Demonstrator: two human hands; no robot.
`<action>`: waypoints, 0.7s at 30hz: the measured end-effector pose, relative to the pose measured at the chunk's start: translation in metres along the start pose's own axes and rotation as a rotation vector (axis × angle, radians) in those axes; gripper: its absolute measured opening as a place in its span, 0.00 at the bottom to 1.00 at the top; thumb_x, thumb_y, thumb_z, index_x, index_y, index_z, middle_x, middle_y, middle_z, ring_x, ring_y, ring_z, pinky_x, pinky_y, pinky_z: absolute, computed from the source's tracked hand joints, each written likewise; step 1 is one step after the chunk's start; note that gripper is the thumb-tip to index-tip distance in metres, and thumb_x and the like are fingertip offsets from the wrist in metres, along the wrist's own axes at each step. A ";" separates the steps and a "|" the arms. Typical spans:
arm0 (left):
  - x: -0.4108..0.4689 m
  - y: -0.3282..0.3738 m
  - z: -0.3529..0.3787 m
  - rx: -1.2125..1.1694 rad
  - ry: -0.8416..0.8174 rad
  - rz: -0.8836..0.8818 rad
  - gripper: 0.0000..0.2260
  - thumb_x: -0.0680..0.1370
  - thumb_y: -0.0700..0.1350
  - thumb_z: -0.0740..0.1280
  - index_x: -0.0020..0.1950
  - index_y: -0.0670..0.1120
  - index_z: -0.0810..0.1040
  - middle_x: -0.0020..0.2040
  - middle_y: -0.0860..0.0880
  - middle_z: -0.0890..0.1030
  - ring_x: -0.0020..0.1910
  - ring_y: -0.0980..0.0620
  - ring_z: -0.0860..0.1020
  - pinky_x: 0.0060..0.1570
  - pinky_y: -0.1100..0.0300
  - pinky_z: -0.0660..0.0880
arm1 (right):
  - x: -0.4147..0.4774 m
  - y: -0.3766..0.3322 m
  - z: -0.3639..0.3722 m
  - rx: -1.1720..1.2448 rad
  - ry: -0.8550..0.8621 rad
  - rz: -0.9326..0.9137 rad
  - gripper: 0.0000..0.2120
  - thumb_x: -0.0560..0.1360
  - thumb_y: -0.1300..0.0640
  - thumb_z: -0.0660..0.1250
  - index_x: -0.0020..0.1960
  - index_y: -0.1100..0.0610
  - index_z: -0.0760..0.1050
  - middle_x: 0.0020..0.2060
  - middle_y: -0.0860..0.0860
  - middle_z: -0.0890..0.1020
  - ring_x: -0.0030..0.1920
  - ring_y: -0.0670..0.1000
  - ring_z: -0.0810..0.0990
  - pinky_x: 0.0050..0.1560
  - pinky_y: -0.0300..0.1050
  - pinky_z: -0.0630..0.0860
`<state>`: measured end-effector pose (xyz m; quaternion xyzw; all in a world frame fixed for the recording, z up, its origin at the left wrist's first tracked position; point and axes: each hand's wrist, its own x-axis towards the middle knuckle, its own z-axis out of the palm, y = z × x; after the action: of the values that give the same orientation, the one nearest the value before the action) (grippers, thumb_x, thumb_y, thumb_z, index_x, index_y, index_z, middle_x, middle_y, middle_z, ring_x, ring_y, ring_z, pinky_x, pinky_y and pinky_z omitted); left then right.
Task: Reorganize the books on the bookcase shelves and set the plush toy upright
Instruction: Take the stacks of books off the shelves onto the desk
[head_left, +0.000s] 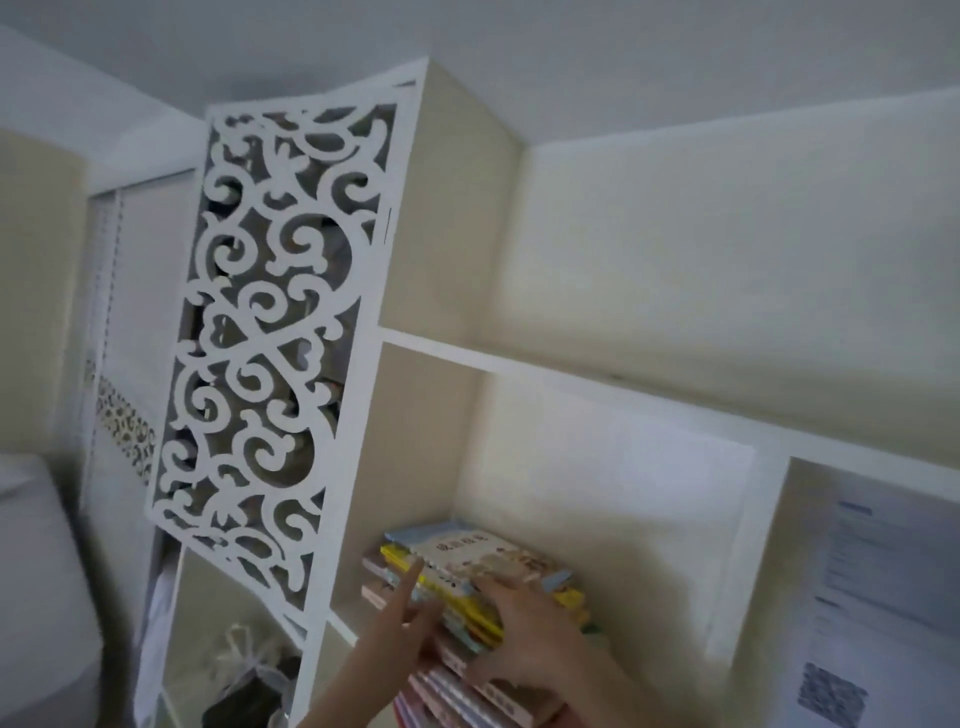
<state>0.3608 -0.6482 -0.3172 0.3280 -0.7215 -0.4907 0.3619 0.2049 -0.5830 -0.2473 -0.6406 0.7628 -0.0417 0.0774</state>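
Where the white bookcase (467, 358) stands under a pale ceiling (519, 31), a pile of books (467, 558) lies flat on one shelf (beside the curly cut-out door (270, 332)). The left hand (395, 623) touches the pile with straight fingers. The right hand (519, 639) lies spread on top, but blur hides any grip. Both arms are cut off below.

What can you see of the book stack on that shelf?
The stack is thin picture books lying flat in a cream shelf. The top cover is cream with a pale blue border; yellow and pink ones lie beneath. The left hand touches its left side with straight fingers; the right hand rests on it.
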 end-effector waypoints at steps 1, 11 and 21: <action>0.006 0.003 0.002 0.002 0.004 -0.009 0.23 0.82 0.47 0.58 0.76 0.54 0.55 0.31 0.54 0.69 0.27 0.60 0.66 0.28 0.71 0.64 | 0.000 0.000 -0.003 0.019 -0.010 -0.012 0.45 0.68 0.42 0.73 0.77 0.47 0.53 0.77 0.48 0.56 0.75 0.54 0.58 0.71 0.50 0.62; 0.033 0.029 0.009 -0.058 0.035 -0.187 0.32 0.77 0.58 0.62 0.77 0.53 0.54 0.69 0.42 0.70 0.62 0.42 0.74 0.57 0.49 0.74 | -0.041 -0.005 -0.009 -0.017 0.129 -0.028 0.35 0.72 0.44 0.67 0.75 0.41 0.56 0.67 0.47 0.74 0.60 0.51 0.77 0.58 0.47 0.76; 0.002 0.031 0.014 -0.426 -0.030 -0.181 0.31 0.69 0.32 0.73 0.68 0.52 0.69 0.56 0.41 0.78 0.45 0.40 0.82 0.38 0.52 0.80 | -0.096 -0.021 0.013 0.143 0.327 0.070 0.36 0.64 0.21 0.55 0.69 0.33 0.63 0.68 0.35 0.66 0.69 0.46 0.65 0.68 0.50 0.65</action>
<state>0.3443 -0.6344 -0.2907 0.2999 -0.5747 -0.6674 0.3667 0.2438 -0.4920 -0.2507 -0.5913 0.7821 -0.1966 -0.0010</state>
